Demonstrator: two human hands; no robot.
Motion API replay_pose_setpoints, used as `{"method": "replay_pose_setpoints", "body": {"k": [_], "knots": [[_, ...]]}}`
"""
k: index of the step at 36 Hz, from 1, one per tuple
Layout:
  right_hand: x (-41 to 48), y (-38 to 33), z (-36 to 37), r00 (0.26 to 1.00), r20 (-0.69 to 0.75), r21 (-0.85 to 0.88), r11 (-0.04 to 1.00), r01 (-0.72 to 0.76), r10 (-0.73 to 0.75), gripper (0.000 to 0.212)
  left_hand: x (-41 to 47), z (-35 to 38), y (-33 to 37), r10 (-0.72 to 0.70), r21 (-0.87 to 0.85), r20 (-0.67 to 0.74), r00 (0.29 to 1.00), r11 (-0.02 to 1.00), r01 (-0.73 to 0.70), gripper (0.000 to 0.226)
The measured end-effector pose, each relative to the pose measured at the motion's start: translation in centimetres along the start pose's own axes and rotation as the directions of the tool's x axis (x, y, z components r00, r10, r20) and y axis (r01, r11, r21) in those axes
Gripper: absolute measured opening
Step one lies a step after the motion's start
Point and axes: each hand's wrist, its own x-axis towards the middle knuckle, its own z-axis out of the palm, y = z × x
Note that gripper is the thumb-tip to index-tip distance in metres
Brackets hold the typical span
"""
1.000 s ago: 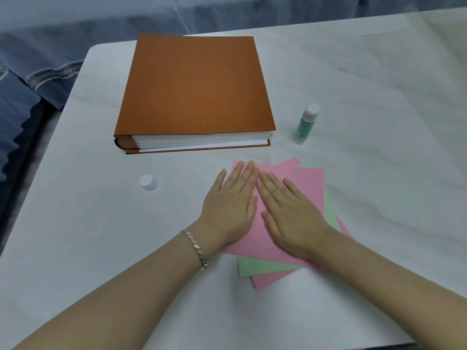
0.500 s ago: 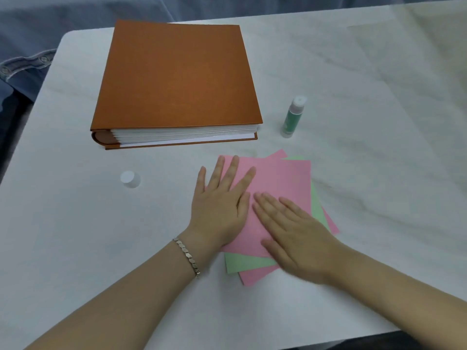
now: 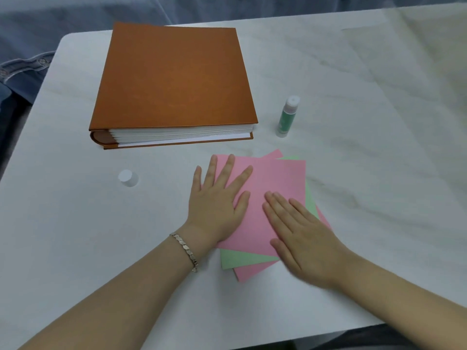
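Pink sheet [image 3: 273,183] tops fanned stack

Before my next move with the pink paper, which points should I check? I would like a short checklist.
1. Left hand flat on the top pink square paper sheet: ok.
2. Right hand flat on the same sheet: ok.
3. Sheet aligned with the green paper sheet below: not ok, the edges are fanned.
4. Green glue stick upright: ok.
5. Small white round cap on the glue stick: not ok, it lies apart on the white marble table.
6. Glue on the sheet: cannot tell.
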Motion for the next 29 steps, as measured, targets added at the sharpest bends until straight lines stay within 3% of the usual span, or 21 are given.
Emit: {"method": "replay_pose_setpoints", "body": {"k": [8, 11, 14, 17, 20, 23, 29], "knots": [[-4.1, 0.0, -0.9, 0.991, 0.127, -0.049, 0.997, 0.053, -0.047, 0.058, 0.1, 0.0, 0.1, 0.002, 0.049, 0.013, 1.000, 0.999, -0.002, 0.069], [-3.2, 1.2, -2.4, 0.993, 0.122, 0.023, 1.000, 0.001, -0.003, 0.061, 0.2, -0.2, 0.1, 0.004, 0.048, 0.015, 1.000, 0.999, -0.005, 0.069], [-0.1, 2.2, -3.8, 0.998, 0.027, 0.063, 0.996, -0.066, 0.065, 0.082, 0.1, -0.2, 0.1, 0.012, 0.037, 0.018, 1.000, 0.999, -0.013, 0.069], [2.5, 2.0, -2.2, 0.989, 0.085, 0.112, 0.985, -0.133, 0.124, 0.100, 0.1, -0.2, 0.0, 0.038, 0.026, -0.003, 0.999, 0.999, -0.037, 0.066], [4.3, 0.5, -0.7, 0.974, 0.062, 0.062, 0.973, -0.221, 0.218, 0.076, 0.2, 0.0, 0.0, 0.066, 0.027, -0.084, 0.994, 0.998, -0.064, 0.055], [4.5, 0.3, 0.4, 0.964, -0.061, 0.070, 0.965, -0.254, 0.258, 0.055, 0.0, 0.3, 0.7, 0.053, 0.032, -0.137, 0.989, 0.998, -0.049, 0.054], [4.5, 0.5, 0.8, 0.969, -0.114, 0.022, 0.975, -0.220, 0.221, 0.053, -1.9, 1.1, 4.5, 0.095, -0.036, -0.080, 0.992, 0.995, -0.098, 0.054]]}}
